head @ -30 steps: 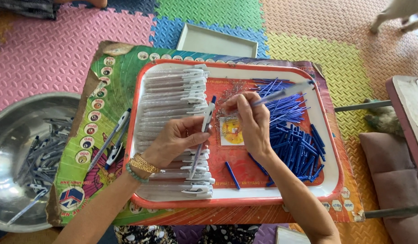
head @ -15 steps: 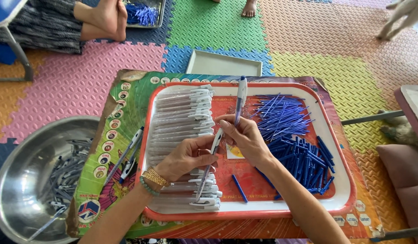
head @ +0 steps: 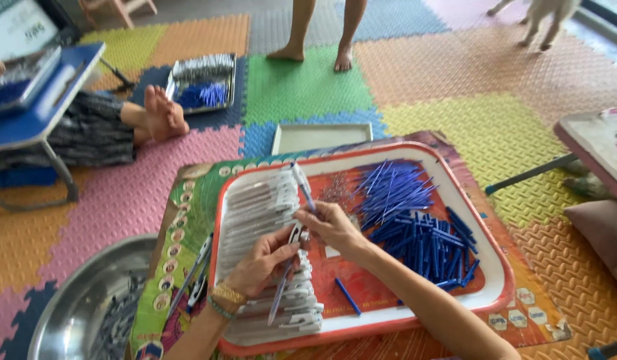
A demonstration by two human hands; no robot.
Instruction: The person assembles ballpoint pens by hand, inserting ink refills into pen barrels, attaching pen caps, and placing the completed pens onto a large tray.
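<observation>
Closest in, the left hand [head: 265,263] is curled shut around a pen [head: 282,293], a clear-ish barrel that slants down toward the bottom of the tray [head: 388,325]. Right next to it the right hand [head: 332,227] pinches a second pen [head: 302,185] between thumb and fingers, tip pointing up and away. The two hands are basically touching over the middle of the tray, right where the caps [head: 272,247] meet the red floor of it.

Those caps are white-grey pieces lined up in a long stack down the left side of the tray. One loose refill [head: 347,296] lies on its own just right of the stack. Further right there's a big heap of blue refills [head: 415,227] filling that half.

The tray sits on a colourful printed board [head: 188,200], and left of that is a steel bowl [head: 75,307] with grey parts in it.

Further out, a shallow white box [head: 322,137] sits just beyond the tray on the foam mats [head: 455,80]. Way back, another person's bare feet [head: 165,110] rest near a second tray [head: 203,83], and someone else's feet [head: 315,55] stand on the green mat.
</observation>
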